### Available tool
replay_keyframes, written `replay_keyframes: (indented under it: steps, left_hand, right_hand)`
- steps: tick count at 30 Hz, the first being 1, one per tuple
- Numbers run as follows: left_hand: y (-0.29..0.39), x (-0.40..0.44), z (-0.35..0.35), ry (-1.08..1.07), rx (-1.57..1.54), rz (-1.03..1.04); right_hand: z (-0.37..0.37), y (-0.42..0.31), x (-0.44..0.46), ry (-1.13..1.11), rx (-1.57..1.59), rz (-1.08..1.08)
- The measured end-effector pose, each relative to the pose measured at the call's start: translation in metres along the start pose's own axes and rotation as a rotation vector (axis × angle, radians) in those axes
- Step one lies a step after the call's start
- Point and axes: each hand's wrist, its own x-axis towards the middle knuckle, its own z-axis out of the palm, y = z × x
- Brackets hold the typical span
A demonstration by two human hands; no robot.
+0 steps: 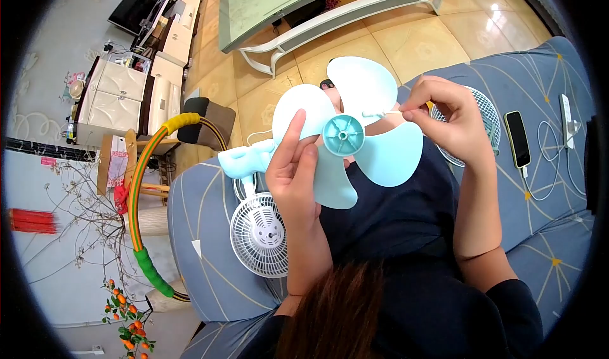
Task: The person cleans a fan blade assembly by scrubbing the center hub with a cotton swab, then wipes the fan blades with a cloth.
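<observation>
My left hand (pixel 295 162) grips a pale blue fan blade (pixel 390 156) at its left side, with thumb and fingers on one of the vanes. The round hub with its ribbed centre faces up towards me. In my right hand (pixel 450 121) a thin white cotton swab (pixel 392 112) is pinched between thumb and fingertips. Its far tip lies at the blade, just above and right of the hub; I cannot tell whether it touches. On the sofa to the left lies the fan body (pixel 247 159) with its white rear grille (pixel 259 235).
Right of my lap a round front grille (pixel 476 124) lies partly behind my right forearm. A phone (pixel 517 140) on a cable and a white power strip (pixel 566 121) rest on the blue sofa (pixel 222 295). A striped hoop (pixel 133 200) leans at left; a glass-topped table (pixel 266 10) stands ahead.
</observation>
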Motion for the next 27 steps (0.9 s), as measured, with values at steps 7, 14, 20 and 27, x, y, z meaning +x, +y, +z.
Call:
replay_keyframes:
  steps: [7,14,20,27]
  left_hand:
    - [-0.001,-0.001,-0.001,-0.040,-0.003,0.007]
    - [-0.002,0.000,-0.002,-0.015,0.001,0.008]
    - [0.000,-0.002,0.000,-0.024,0.024,0.010]
    - [-0.001,-0.002,-0.003,-0.025,0.080,-0.006]
  right_hand:
    - [0.008,0.001,0.002,0.199,-0.018,0.049]
    - [0.000,-0.003,-0.001,-0.101,0.022,0.004]
    - [0.006,-0.002,0.002,0.136,-0.064,0.050]
    - [0.003,-0.008,0.001,-0.021,-0.114,-0.064]
